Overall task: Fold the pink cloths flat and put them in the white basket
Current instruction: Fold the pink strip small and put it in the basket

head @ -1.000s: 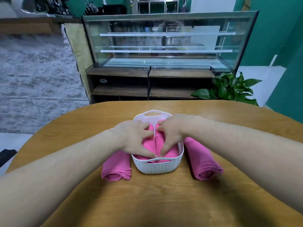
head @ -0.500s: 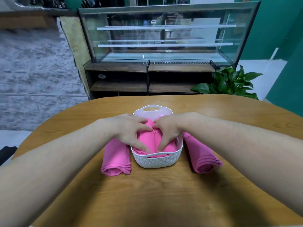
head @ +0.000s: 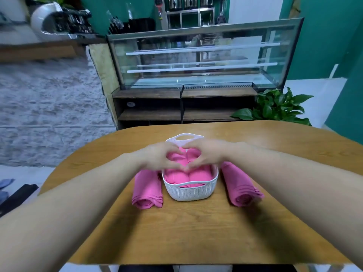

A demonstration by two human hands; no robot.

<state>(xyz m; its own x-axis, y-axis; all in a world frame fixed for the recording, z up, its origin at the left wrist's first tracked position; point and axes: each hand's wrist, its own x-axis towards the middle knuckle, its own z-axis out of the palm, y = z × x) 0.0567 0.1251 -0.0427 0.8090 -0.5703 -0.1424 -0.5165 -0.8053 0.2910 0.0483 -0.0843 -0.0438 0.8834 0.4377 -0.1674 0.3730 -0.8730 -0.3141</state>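
Note:
A white woven basket (head: 189, 192) stands in the middle of the round wooden table (head: 186, 232). Two folded pink cloths lie side by side inside it, one on the left (head: 174, 176) and one on the right (head: 200, 176). My left hand (head: 159, 157) and my right hand (head: 208, 154) hover over the basket's far half, fingers curved down and fingertips meeting on the seam between those cloths. Neither hand grips anything. A rolled pink cloth (head: 147, 190) lies left of the basket, and another rolled pink cloth (head: 238, 186) lies to its right.
A glass display case (head: 196, 59) on dark wooden shelves stands beyond the table's far edge. A green potted plant (head: 279, 107) sits at the back right. A grey stone wall (head: 49, 107) fills the left side.
Both hands have slid from the near half of the basket toward its far half, uncovering the front of the two cloths. The camera has tilted up.

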